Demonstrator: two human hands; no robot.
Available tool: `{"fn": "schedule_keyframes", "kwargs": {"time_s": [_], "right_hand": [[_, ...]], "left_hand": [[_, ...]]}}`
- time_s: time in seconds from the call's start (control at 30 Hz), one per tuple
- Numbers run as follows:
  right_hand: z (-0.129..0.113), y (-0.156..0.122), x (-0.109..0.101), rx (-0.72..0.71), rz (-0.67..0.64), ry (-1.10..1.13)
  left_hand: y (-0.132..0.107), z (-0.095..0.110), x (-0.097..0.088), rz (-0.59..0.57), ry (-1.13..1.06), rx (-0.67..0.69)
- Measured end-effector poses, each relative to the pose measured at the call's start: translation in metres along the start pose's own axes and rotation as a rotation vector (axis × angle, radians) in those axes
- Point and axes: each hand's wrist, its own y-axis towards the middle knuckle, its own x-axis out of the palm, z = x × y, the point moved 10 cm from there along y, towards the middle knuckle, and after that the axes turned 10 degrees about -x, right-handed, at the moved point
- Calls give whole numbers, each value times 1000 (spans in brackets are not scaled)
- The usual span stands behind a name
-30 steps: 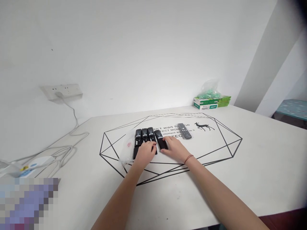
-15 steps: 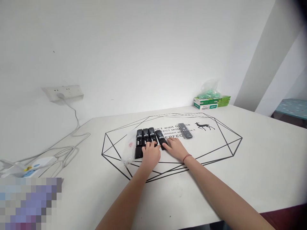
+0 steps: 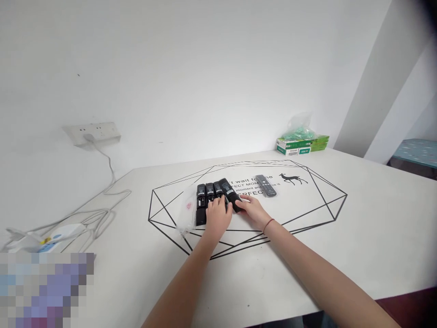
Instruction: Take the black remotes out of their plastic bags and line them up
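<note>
Several black remote controls [image 3: 201, 191] lie face down side by side, their battery compartments uncovered at the middle. My left hand [image 3: 217, 217] rests over the lower ends of this row with its fingers spread, hiding part of them. At the row's right end, my right hand [image 3: 253, 211] grips the lower end of another remote control [image 3: 231, 193] between thumb and fingers. That one is back side up, tilted, and overlaps its neighbour; its battery cover appears to be on. Farther right, a grey remote control in a clear wrapper [image 3: 266, 186] lies buttons up.
A clear plastic bag [image 3: 186, 210] lies left of the row. Green-and-white boxes [image 3: 292, 146] with a bag of green items [image 3: 299, 129] stand by the wall. A white power strip [image 3: 64, 234] and loose cables [image 3: 97, 214] occupy the left side of the white table [image 3: 293, 282].
My right hand has taken hold of the rightmost remote control and raised it slightly, shifting it against the row. My left hand stays over the row's lower ends.
</note>
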Motion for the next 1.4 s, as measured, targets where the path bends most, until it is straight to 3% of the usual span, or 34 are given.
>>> {"fn": "schedule_keyframes", "kwargs": {"time_s": [0.07, 0.17, 0.27, 0.5, 0.63, 0.73, 0.83, 0.9, 1.0, 1.03, 1.1, 1.2, 1.4], "right_hand": [[0, -5, 11, 22, -98, 152], [-9, -10, 21, -21, -183, 202], [-15, -11, 24, -63, -175, 220], [-21, -12, 28, -96, -201, 201], [-43, -17, 31, -314, -286, -168], [-60, -22, 28, -514, -238, -502], [-50, -19, 24, -416, -220, -530], [-38, -17, 25, -277, -245, -388], [-32, -19, 29, -161, -278, -206], [-32, -20, 31, -147, -288, -184], [-33, -23, 34, -133, -309, -170], [-34, -27, 40, -138, -349, -155], [-36, -34, 50, -135, -407, -141]], "left_hand": [[7, -6, 4, -83, -307, -48], [12, -12, 13, -202, -769, -104], [15, -18, 14, -193, -951, -136], [20, -21, 14, -185, -898, -129], [13, -18, 7, -125, -834, -129], [3, 1, -5, -111, -649, -44], [0, 18, -23, -124, -370, 98], [8, 2, -48, -9, -176, 56], [25, -61, -88, 193, 180, -244], [28, -87, -93, 182, 258, -379], [30, -132, -88, 50, 256, -569], [31, -158, -86, 62, 2, -622], [32, -158, -88, 271, -829, -639]]}}
